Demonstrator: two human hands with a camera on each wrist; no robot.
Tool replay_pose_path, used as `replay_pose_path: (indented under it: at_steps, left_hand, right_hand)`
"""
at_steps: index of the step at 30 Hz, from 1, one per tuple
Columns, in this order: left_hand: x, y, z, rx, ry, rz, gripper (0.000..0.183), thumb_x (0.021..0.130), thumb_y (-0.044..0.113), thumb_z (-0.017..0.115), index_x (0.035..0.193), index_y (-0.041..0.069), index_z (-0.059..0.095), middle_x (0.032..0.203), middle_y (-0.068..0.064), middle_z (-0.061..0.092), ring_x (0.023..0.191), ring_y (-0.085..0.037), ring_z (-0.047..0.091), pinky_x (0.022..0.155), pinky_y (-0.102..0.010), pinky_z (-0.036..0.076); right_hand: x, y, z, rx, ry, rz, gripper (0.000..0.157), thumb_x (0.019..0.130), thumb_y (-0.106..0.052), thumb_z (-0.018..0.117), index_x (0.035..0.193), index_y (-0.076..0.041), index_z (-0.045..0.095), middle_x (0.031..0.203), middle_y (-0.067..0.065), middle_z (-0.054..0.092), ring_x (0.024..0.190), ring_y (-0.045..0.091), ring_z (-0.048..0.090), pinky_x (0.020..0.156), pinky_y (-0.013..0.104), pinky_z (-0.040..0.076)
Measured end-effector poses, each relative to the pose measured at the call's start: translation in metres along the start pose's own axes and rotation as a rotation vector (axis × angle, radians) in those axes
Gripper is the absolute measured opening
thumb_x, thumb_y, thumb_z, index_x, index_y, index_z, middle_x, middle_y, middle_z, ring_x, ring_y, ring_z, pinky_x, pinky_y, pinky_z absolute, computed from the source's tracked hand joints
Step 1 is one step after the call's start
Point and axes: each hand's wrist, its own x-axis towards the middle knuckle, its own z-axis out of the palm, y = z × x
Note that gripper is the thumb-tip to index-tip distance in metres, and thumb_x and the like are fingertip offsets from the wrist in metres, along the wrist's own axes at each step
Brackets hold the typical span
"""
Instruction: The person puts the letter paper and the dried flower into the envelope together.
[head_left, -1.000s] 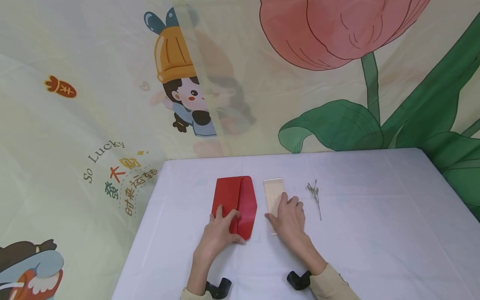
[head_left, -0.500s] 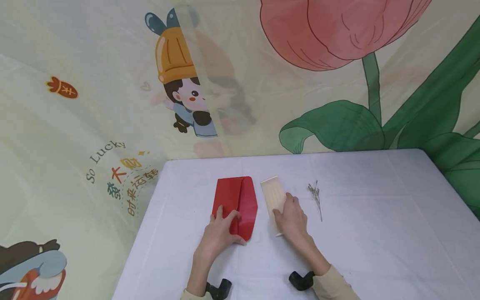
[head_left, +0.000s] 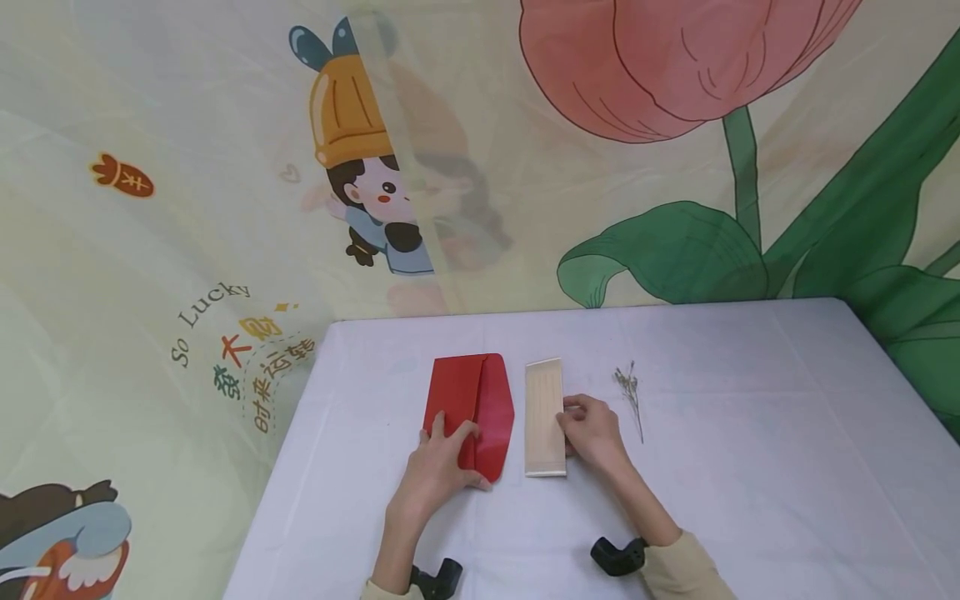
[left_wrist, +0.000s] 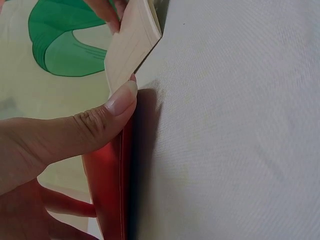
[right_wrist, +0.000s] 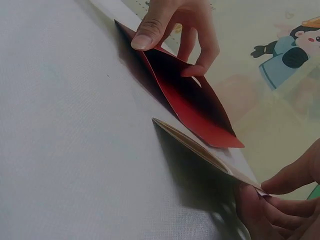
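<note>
1. Fingers point(head_left: 576, 402) of the right hand point(head_left: 596, 437) are curled, pinching the right long edge of a pale card point(head_left: 543, 421) in the head view. That card is just to the right of a red envelope point(head_left: 453, 387), with a strip of tabletop point(head_left: 757, 467) showing between them. The left hand point(head_left: 437, 467) spans the envelope's lower part, thumb at the bottom edge; the flap is folded out toward the card. A dried sprig point(head_left: 630, 387) lies apart, to the right of the right hand. The step in hand looks to be positioning the card while the envelope is steadied.

2. From the left wrist, the left thumb presses the envelope's edge, with other fingers on the far side. Right fingertips touch the card beyond.

3. From the right wrist, the envelope's mouth gapes between left thumb and a bent finger. The card is tilted, its layers slightly parted, its far end nipped by the right thumb and fingers; whether its lower edge touches the tabletop, I cannot tell. Presumably the next move calls for a firm pinch, layers kept together and the mouth held wide.
</note>
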Motion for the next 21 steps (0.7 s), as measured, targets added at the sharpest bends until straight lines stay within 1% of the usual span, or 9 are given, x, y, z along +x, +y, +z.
replay_pose_path:
  at_steps: [4, 7, 11, 16, 21]
  left_hand:
    - [0.0004, -0.0005, 0.0002, -0.001, 0.002, 0.002, 0.073, 0.064, 0.029, 0.098, 0.128, 0.022, 0.063, 0.148, -0.029, 0.044, 0.128, -0.054, 0.048, 0.078, -0.053, 0.063]
    - [0.0002, -0.0004, 0.0001, 0.002, 0.006, 0.012, 0.072, 0.064, 0.029, 0.098, 0.126, 0.021, 0.063, 0.148, -0.030, 0.044, 0.127, -0.055, 0.048, 0.077, -0.053, 0.063]
    - [-0.0005, -0.0002, -0.0002, 0.007, 0.008, 0.024, 0.069, 0.065, 0.029, 0.098, 0.124, 0.021, 0.063, 0.147, -0.030, 0.044, 0.125, -0.055, 0.049, 0.077, -0.053, 0.062]
    - [-0.0006, 0.0001, -0.0012, 0.016, 0.008, 0.024, 0.070, 0.065, 0.031, 0.098, 0.124, 0.020, 0.063, 0.147, -0.030, 0.044, 0.125, -0.055, 0.049, 0.077, -0.054, 0.062]
    - [0.0005, 0.0005, -0.0008, 0.013, 0.006, 0.016, 0.071, 0.064, 0.030, 0.098, 0.125, 0.020, 0.063, 0.147, -0.029, 0.044, 0.125, -0.053, 0.049, 0.078, -0.054, 0.062]
  right_hand:
    - [-0.0011, 0.0005, -0.0016, 0.073, -0.032, 0.018, 0.038, 0.095, -0.003, 0.063, 0.131, 0.008, 0.060, 0.092, 0.020, 0.074, 0.055, 0.017, 0.067, 0.052, 0.034, 0.060]
    - [-0.0018, 0.0000, -0.0025, 0.119, -0.050, 0.033, 0.037, 0.095, -0.002, 0.063, 0.131, 0.008, 0.060, 0.091, 0.019, 0.075, 0.056, 0.018, 0.068, 0.054, 0.036, 0.061]
    - [-0.0018, -0.0013, -0.0038, 0.176, -0.071, 0.051, 0.037, 0.096, -0.004, 0.062, 0.132, 0.006, 0.060, 0.095, 0.020, 0.076, 0.061, 0.020, 0.071, 0.058, 0.039, 0.063]
    - [-0.0007, -0.0017, -0.0033, 0.235, -0.102, 0.048, 0.039, 0.098, -0.005, 0.062, 0.135, 0.005, 0.058, 0.101, 0.021, 0.075, 0.066, 0.023, 0.073, 0.062, 0.044, 0.063]
    - [-0.0012, -0.0036, 0.0006, 0.266, -0.131, 0.038, 0.038, 0.098, -0.005, 0.062, 0.135, 0.004, 0.059, 0.103, 0.020, 0.075, 0.070, 0.025, 0.075, 0.062, 0.044, 0.063]
